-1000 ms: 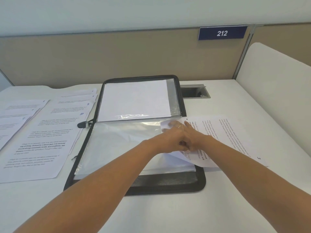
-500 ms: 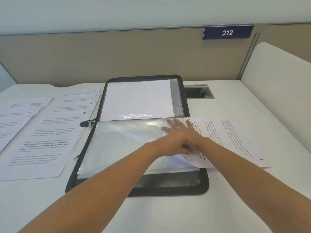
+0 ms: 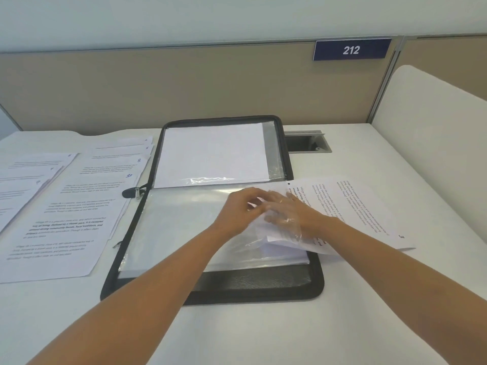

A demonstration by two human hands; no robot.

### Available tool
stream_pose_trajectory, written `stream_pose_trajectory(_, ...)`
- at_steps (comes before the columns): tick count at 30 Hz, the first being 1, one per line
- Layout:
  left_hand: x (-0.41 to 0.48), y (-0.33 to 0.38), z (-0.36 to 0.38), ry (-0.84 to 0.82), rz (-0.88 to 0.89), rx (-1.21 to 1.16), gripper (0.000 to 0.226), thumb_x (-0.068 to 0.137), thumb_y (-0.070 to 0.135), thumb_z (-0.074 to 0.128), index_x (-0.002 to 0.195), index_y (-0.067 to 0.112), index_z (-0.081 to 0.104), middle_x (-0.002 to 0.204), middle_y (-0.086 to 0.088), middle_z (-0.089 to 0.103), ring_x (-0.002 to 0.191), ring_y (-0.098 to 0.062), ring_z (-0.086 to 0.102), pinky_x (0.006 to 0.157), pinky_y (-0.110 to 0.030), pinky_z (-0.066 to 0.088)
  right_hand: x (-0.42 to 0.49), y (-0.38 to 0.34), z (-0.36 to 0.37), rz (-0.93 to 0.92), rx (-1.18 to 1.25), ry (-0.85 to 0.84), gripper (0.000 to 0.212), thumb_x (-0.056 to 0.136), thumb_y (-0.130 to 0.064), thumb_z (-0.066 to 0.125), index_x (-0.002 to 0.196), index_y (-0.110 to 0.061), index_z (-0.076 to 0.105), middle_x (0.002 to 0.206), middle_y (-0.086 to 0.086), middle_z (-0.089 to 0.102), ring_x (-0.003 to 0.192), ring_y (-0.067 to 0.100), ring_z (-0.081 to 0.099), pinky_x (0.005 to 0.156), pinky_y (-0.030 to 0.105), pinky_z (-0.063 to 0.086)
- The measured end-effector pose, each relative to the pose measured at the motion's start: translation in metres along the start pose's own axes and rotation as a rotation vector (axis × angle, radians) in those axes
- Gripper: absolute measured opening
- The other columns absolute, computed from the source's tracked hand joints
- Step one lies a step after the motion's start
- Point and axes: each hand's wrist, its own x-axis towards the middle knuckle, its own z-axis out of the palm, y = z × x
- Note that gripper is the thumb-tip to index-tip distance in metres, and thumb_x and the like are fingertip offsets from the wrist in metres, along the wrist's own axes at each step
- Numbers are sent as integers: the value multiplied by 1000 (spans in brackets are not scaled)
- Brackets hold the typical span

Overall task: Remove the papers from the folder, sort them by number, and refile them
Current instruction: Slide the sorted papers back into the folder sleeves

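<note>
- Within half a second, the right hand [image 3: 292,214] has slipped under the clear sleeve [image 3: 179,227], fingers flat and apart on sheet 3 [image 3: 355,206].
- The folder [image 3: 210,288] lies open; sheet 3 juts half out rightward.
- The left hand [image 3: 237,214] pinches the sleeve's edge; lifting it wider should prevent creasing.

Folder [image 3: 253,285] lies open mid-desk [image 3: 263,338]. Left of it: papers [image 3: 79,206] in overlapping rows. Right: sheet [image 3: 355,206], its left end over the folder's edge, under the near sleeve [image 3: 184,227]. Hatch [image 3: 305,142] behind-right of the folder. Partition [image 3: 184,83] behind all.
</note>
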Motion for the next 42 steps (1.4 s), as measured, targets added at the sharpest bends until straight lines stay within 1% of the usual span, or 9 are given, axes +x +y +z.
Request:
stream_pose_trajectory(5, -17, -37, -11, -177, -5, 329, 37, 92, 36, 55, 126, 21, 56, 138, 4, 49, 134, -11, 37, 111, -32, 27, -27, -14, -26, -57, -83, -158, 84, 76, -79, 18, 148, -36, 18, 159, -7, -1, 144, 7, -8, 115, 40, -9)
stream_pose_trajectory(10, -33, -49, -9, -327, -27, 513, 74, 81, 70, 22, 145, 33, 28, 156, 9, 16, 145, -8, 3, 117, -41, -2, -24, -16, -17, -96, -222, -199, 104, 61, -90, 2, 149, -36, -3, 158, -5, -12, 144, 11, -15, 114, 46, -12)
stream_pose_trajectory(15, -39, -49, -8, -387, 11, 566, 95, 64, 91, 9, 145, 43, 16, 157, 13, 9, 140, 1, -5, 114, -43, -9, -16, -18, -8, -47, -214, -182, 88, 83, -69, 44, 149, -36, -4, 156, -8, -19, 141, 6, -22, 114, 48, -15)
stream_pose_trajectory(17, -40, -50, -9, -396, 20, 577, 99, 61, 94, 7, 145, 43, 14, 157, 16, 7, 136, 5, -8, 113, -42, -11, -16, -19, -7, -30, -211, -194, 89, 87, -55, 54, 150, -32, -5, 155, -10, -22, 140, 5, -22, 114, 48, -15)
stream_pose_trajectory(24, -44, -46, -9, -414, 11, 540, 89, 60, 94, 5, 138, 51, 5, 156, 17, 5, 137, 5, -8, 114, -43, -13, -32, -31, -16, 19, 112, -141, 69, 90, -61, 40, 149, -35, 13, 157, -16, 1, 137, -10, -9, 116, 36, -17)
stream_pose_trajectory(28, -44, -47, -8, -409, -5, 517, 98, 60, 93, -1, 145, 45, 11, 157, 15, 5, 138, 4, -7, 114, -42, -13, -28, -30, -12, -100, -58, -192, 120, 54, -96, -1, 150, -24, -4, 154, -12, -14, 140, 1, -17, 107, 32, -26)
stream_pose_trajectory(36, -44, -50, -7, -396, -3, 513, 101, 60, 93, 0, 146, 41, 12, 154, 20, 3, 137, 7, -7, 113, -38, -14, -23, -46, -7, -42, -107, -185, 134, 38, -99, -9, 149, -23, -12, 150, -15, -22, 133, -4, -24, 109, 40, -24)
stream_pose_trajectory(39, -44, -51, -8, -392, -3, 504, 95, 64, 92, 4, 145, 44, 12, 155, 19, 4, 141, 3, -4, 114, -38, -13, -29, -40, -6, -54, 31, -140, 118, 55, -96, 1, 150, -26, -2, 152, -18, -13, 136, -6, -19, 111, 37, -24)
stream_pose_trajectory(42, -44, -50, -9, -394, -25, 506, 79, 73, 79, 13, 144, 45, 12, 156, 18, 4, 141, 4, -4, 116, -40, -11, -36, -29, -10, 19, 32, -85, 75, 86, -70, 22, 150, -32, 13, 157, -16, 0, 139, -6, -11, 117, 43, -13)
